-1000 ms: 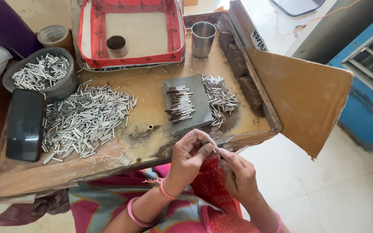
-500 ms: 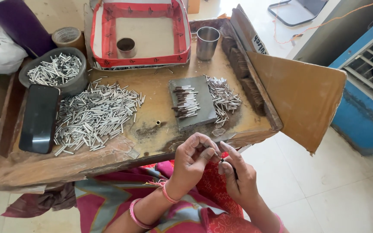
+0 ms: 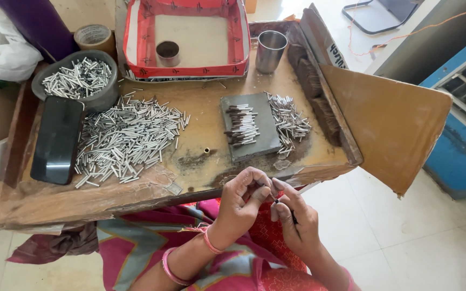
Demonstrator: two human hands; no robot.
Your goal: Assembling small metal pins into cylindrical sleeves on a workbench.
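Observation:
My left hand (image 3: 242,203) and my right hand (image 3: 295,216) meet over my lap, just below the front edge of the wooden work tray (image 3: 109,191). Left fingers pinch a small thin piece against the right fingertips; it is too small to identify. A thin dark stick (image 3: 292,215) lies in my right hand. On the tray, a grey slab (image 3: 265,129) carries a row of dark-tipped tubes (image 3: 241,125), with loose silver tubes (image 3: 291,121) beside it. A big heap of silver tubes (image 3: 128,139) lies to the left.
A grey bowl (image 3: 101,99) of tubes, a black phone (image 3: 57,139), a tape roll (image 3: 94,36), a red-rimmed box (image 3: 187,70) holding a small cup (image 3: 168,52), and a steel cup (image 3: 271,51) sit on the tray. A cardboard flap (image 3: 395,124) stands right, a blue cabinet (image 3: 459,134) beyond.
The view has shifted a little, so the tray sits lower and more to the right in frame. My hands stay together over my lap, fingers working the small piece.

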